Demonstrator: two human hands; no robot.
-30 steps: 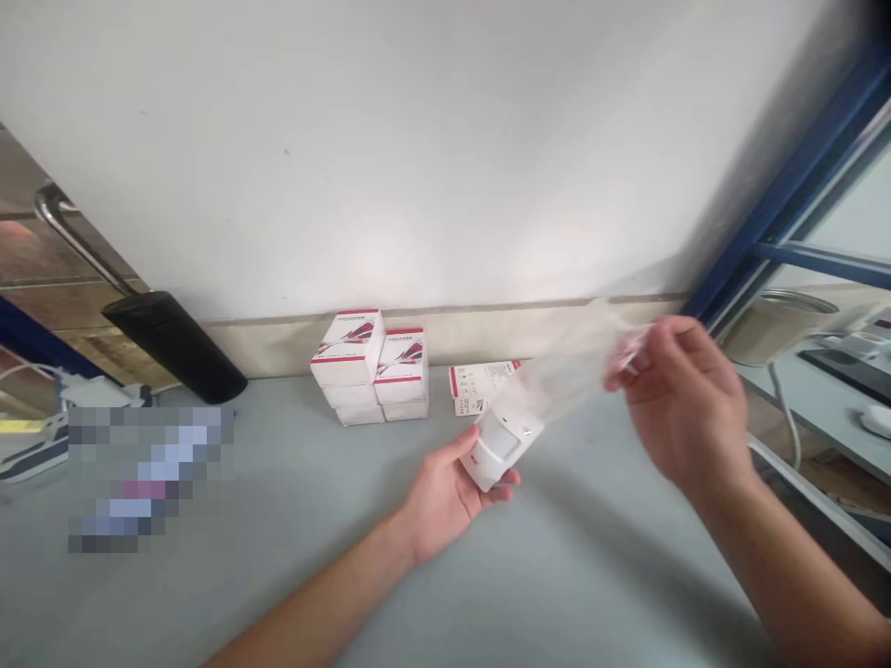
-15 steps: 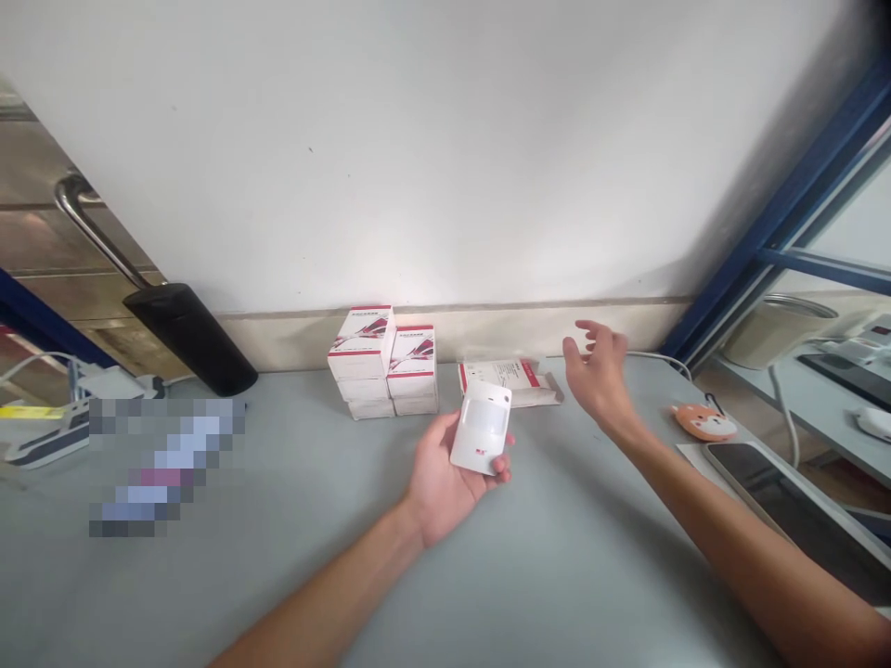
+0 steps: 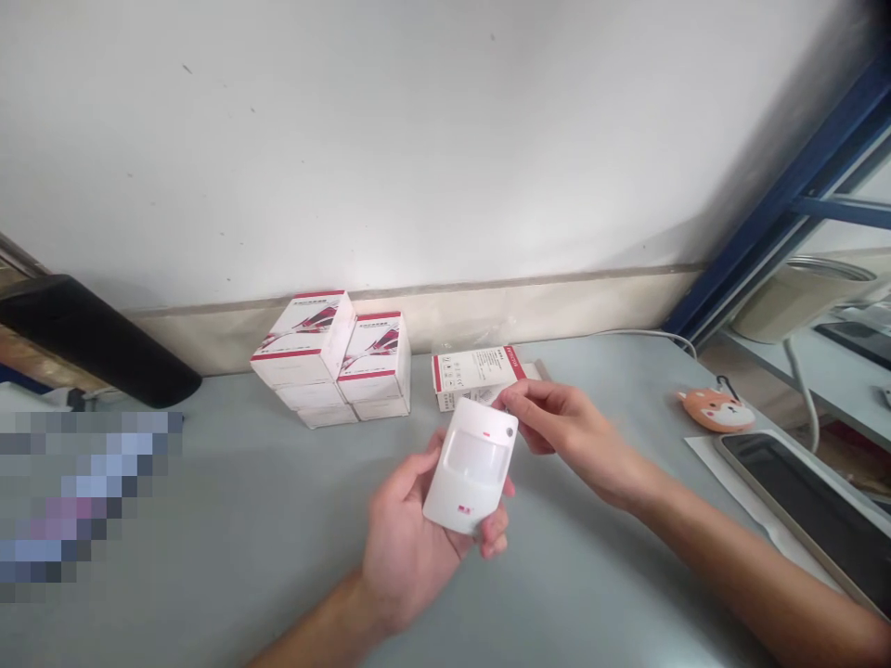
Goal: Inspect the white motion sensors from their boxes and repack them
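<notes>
My left hand (image 3: pixel 410 547) is wrapped round a white motion detector (image 3: pixel 459 506), with the thumb on one side and the fingertips on the other. The detector's front faces me, tilted slightly, and shows a curved lens window, a red mark below it and a small red spot above it. At the detector's upper right corner, my right hand (image 3: pixel 557 422) is closed in a pinch by the edge; its fingertips are partly hidden. Behind the hands lies a white and red carton (image 3: pixel 477 369) on its side, partly covered by my right hand.
Several white and red boxes (image 3: pixel 306 334) are stacked against the wall at the left. Further left are a black cylinder-like object (image 3: pixel 104 339) and a blurred-out patch. A fox-faced case (image 3: pixel 716 408) and a phone (image 3: pixel 800 510) lie at the right. A blue frame (image 3: pixel 766 213) rises beyond.
My right hand has come left and down from the air to the detector's top corner. The detector appears closer and lower. The spot above its lens was dark and now looks red.
</notes>
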